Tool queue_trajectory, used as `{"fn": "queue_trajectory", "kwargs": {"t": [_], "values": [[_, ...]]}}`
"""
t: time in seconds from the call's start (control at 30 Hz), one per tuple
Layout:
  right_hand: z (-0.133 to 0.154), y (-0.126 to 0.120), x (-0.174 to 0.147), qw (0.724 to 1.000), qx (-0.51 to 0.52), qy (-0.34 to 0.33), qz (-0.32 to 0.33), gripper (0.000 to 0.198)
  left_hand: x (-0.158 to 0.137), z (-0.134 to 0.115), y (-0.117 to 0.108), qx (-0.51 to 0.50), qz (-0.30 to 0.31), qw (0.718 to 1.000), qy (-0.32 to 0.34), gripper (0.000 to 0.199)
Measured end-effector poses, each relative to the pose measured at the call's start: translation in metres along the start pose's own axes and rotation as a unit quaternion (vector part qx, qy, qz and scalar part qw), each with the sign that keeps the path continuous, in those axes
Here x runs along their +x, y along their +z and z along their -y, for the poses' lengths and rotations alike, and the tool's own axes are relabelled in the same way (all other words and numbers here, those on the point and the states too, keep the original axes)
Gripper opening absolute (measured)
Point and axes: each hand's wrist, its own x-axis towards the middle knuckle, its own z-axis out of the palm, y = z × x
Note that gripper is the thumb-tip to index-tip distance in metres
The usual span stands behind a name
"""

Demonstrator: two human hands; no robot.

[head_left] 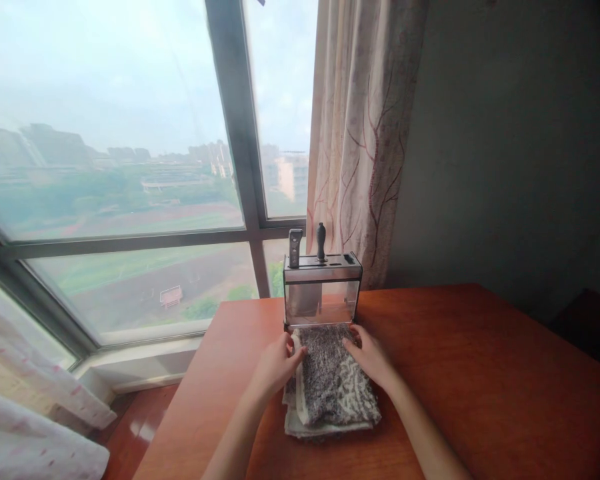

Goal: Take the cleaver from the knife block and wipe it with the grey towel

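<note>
The left hand (283,360) and right hand (373,357) are curled over the reddish-brown desk (480,387), the upper sides of a folded towel (333,383) pinched by them. At lower centre, fuzzy, mottled grey and white, edged in cream, the towel is framed between both hands, just below the clear-fronted slotted holder (323,275).

Two hands (279,362) (371,357), one towel (333,387), two handles (295,248) (321,241), one knife block (323,274)

Cloth (337,380): on the worktop (490,380), between the hands (279,363)
Knife holder (325,273): on the worktop, just behind the cloth
Handles (295,249): in the knife holder's top
Window (130,100): behind and left of the worktop
</note>
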Motion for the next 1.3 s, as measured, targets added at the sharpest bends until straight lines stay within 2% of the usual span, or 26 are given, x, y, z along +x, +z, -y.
{"fn": "queue_trajectory", "kwargs": {"t": [0.13, 0.27, 0.5, 0.67, 0.8, 0.97, 1.13, 1.2, 1.3], "values": [[0.0, -0.001, 0.0, 1.0, -0.001, 0.003, 0.006, 0.043, -0.005, -0.012, 0.009, -0.003, 0.001, 1.0, 0.012, 0.021], [-0.003, -0.005, -0.001, 1.0, -0.005, 0.014, 0.0, 0.049, -0.008, -0.019, 0.014, -0.018, 0.01, 1.0, 0.024, 0.02], [-0.005, -0.008, -0.006, 0.998, -0.048, 0.043, -0.008, 0.051, -0.007, -0.01, 0.01, 0.005, 0.011, 0.999, 0.034, 0.02], [-0.003, -0.015, -0.008, 0.994, -0.088, 0.057, 0.022, 0.031, -0.005, -0.003, 0.009, 0.025, 0.01, 0.999, 0.027, 0.022], [0.002, -0.017, -0.01, 0.993, -0.098, 0.052, 0.04, 0.028, -0.001, -0.002, 0.005, -0.004, -0.045, 0.998, 0.033, 0.023], [0.008, -0.009, -0.012, 0.992, -0.108, 0.036, 0.047, 0.026, 0.013, -0.012, -0.024, -0.053, -0.173, 0.982, 0.049, 0.03], [0.011, -0.005, -0.015, 0.99, -0.126, 0.037, 0.05, 0.026, 0.04, -0.053, -0.074, -0.108, -0.3, 0.944, 0.082, 0.024], [0.013, -0.006, -0.015, 0.99, -0.126, 0.034, 0.051, 0.025, 0.055, -0.075, -0.09, -0.1, -0.324, 0.934, 0.112, 0.026], [0.015, -0.008, -0.016, 0.99, -0.127, 0.033, 0.053, 0.025, 0.075, -0.101, -0.106, -0.052, -0.303, 0.941, 0.145, 0.034]]}}
